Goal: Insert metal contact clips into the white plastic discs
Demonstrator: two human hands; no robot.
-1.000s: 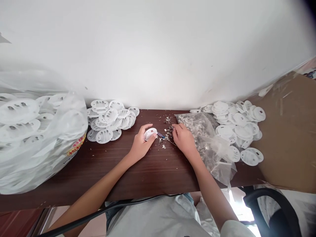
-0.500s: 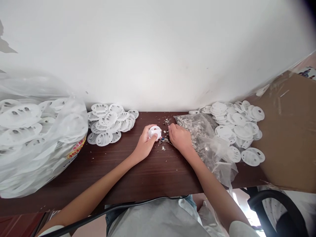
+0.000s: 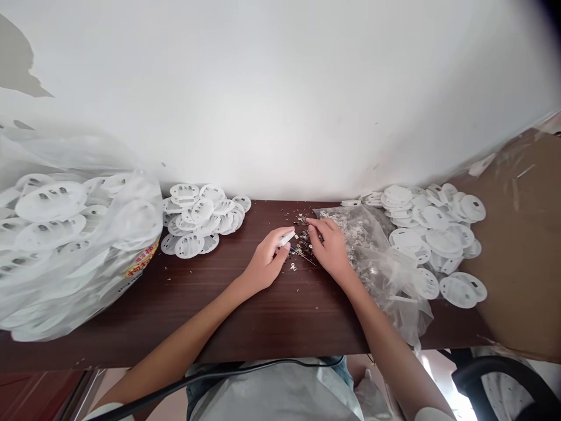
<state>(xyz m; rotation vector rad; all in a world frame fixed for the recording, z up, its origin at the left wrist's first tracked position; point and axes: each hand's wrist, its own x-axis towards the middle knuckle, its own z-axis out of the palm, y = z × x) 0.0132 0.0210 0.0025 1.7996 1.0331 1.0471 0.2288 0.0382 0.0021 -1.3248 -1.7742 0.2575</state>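
Note:
My left hand (image 3: 268, 261) grips a round white plastic disc (image 3: 286, 238) between thumb and fingers. The disc is tilted, so mostly its edge faces me. Over a small heap of metal clips (image 3: 307, 245) on the dark table, my right hand (image 3: 329, 245) has its index finger stretched out and its thumb apart, with nothing visible between them. Just below the disc lies a thin tool with a blue part (image 3: 293, 249), its metal shaft pointing right among the clips.
White discs are piled at the left (image 3: 201, 219) and right (image 3: 447, 228). A large clear bag (image 3: 87, 280) full of discs fills the far left. Right of my hand lies a plastic bag (image 3: 372, 245) of small metal parts. A cardboard box (image 3: 521, 245) stands at the right edge.
The disc has turned from face-up to nearly edge-on in my left hand. My right hand has gone from curled fingers to thumb and index spread over the clips. The view has shifted slightly.

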